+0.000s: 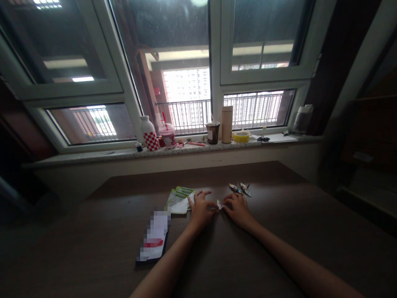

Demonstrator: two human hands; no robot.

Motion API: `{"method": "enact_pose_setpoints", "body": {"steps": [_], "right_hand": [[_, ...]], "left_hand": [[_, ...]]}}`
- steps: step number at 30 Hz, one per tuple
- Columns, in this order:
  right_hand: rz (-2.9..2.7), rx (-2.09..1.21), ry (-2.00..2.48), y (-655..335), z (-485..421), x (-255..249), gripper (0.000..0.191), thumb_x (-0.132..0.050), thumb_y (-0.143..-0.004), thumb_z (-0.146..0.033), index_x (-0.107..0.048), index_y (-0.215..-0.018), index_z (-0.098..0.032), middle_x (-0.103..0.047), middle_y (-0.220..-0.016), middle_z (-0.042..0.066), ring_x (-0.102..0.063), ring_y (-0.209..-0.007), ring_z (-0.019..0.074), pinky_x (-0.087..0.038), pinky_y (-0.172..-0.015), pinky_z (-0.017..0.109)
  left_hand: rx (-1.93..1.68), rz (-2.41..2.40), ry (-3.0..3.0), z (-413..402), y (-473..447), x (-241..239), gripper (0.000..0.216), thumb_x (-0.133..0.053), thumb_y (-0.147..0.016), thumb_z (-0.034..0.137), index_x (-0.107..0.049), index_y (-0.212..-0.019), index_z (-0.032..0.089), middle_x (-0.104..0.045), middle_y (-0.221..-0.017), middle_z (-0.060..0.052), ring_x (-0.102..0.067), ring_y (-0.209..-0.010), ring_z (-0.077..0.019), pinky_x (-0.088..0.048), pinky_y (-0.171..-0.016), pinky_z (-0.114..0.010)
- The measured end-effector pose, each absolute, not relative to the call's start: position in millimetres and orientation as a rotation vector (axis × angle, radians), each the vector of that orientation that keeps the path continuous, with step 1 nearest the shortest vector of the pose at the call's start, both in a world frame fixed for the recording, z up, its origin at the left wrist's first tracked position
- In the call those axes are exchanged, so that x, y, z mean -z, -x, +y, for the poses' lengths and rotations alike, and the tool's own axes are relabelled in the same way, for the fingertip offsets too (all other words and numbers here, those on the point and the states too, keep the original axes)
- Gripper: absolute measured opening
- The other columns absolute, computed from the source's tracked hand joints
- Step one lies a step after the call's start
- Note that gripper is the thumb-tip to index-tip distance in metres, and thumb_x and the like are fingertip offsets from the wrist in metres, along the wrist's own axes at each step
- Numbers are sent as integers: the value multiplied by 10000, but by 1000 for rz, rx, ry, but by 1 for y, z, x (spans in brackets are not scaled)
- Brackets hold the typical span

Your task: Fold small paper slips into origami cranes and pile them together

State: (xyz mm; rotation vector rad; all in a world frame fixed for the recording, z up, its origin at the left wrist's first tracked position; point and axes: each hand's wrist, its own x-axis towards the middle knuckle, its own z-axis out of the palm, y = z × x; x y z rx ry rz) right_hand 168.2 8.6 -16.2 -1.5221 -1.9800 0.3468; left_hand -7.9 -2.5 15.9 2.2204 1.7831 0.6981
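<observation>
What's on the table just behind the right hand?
Small folded paper figures lie just beyond the right hand, close to it. Anything under the hand itself is covered, save the small paper piece at its fingertips.

Item: small folded paper piece [219, 204], one count, pale with faint printed colour, creased into a compact pointed shape; the folds themselves are too small to make out. Position: low over the dark brown table [93, 248], about mid-scene, pinched between the fingertips of the left hand [200, 210] and the right hand [238, 209], which meet at it from either side.
</observation>
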Motion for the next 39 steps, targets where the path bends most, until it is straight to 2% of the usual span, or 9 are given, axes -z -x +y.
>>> {"method": "enact_pose_setpoints", "body": {"steps": [7,18,27,32,39], "right_hand": [[-1957,-362,1528,-167,9,17,176,-578,-860,-318,-736,-856,-242,-665,-1094,52,-469,-1135,256,-288,-1036,433],[-1844,-386,1488,-171,10,17,150,-638,-807,-344,-759,-772,-262,-704,-1030,32,-524,-1089,260,-339,-1004,416],[-1842,-369,1559,-167,10,14,151,-637,-808,-332,-757,-766,-250,-696,-1002,38,-508,-1095,272,-334,-1000,418],[-1828,-389,1586,-165,10,13,147,-634,-798,-327,-755,-761,-253,-697,-990,43,-507,-1090,275,-329,-1007,414],[-1812,-395,1610,-164,10,16,145,-642,-796,-335,-756,-782,-247,-684,-1005,41,-504,-1082,257,-330,-994,381]], "left_hand": [[-695,1796,-2325,-4,5,-13,63,-763,-753,357,-775,-811,376,-546,-1393,42,-315,-1375,-302,36,-1133,-692],[-729,1823,-2269,-3,3,-12,54,-719,-794,343,-773,-797,341,-535,-1397,25,-343,-1350,-294,-5,-1123,-709],[-752,1819,-2237,-3,-1,-14,85,-684,-816,353,-766,-802,332,-541,-1386,28,-358,-1332,-298,-29,-1112,-723],[-825,1835,-2189,-4,-4,-8,73,-683,-818,313,-750,-797,292,-532,-1379,2,-371,-1331,-295,-72,-1113,-722],[-833,1765,-2387,-5,-5,-6,97,-621,-857,230,-710,-828,254,-508,-1396,-18,-366,-1338,-288,-41,-1103,-751]]}}
